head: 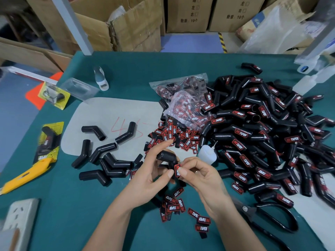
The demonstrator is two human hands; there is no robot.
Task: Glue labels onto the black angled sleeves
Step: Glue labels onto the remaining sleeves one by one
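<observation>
My left hand (pixel 154 171) holds a black angled sleeve (pixel 167 157) above the green table, fingers curled round it and index finger raised. My right hand (pixel 197 174) pinches a red-and-black label (pixel 177 170) against the sleeve's lower arm. A small white glue bottle (pixel 207 153) stands just right of my hands. Loose labels (pixel 174 134) lie heaped behind the hands, and more labels (pixel 181 205) lie in front of them. Several unlabelled sleeves (pixel 101 160) lie to the left. A big heap of labelled sleeves (pixel 262 133) fills the right side.
Black scissors (pixel 268 220) lie at the right front. A yellow utility knife (pixel 27 174) and packaged sleeves (pixel 48 142) sit at the left edge. Plastic bags of labels (pixel 184 98) lie mid-table. A white power strip (pixel 20 221) occupies the front left corner. Cardboard boxes (pixel 126 24) stand beyond the table.
</observation>
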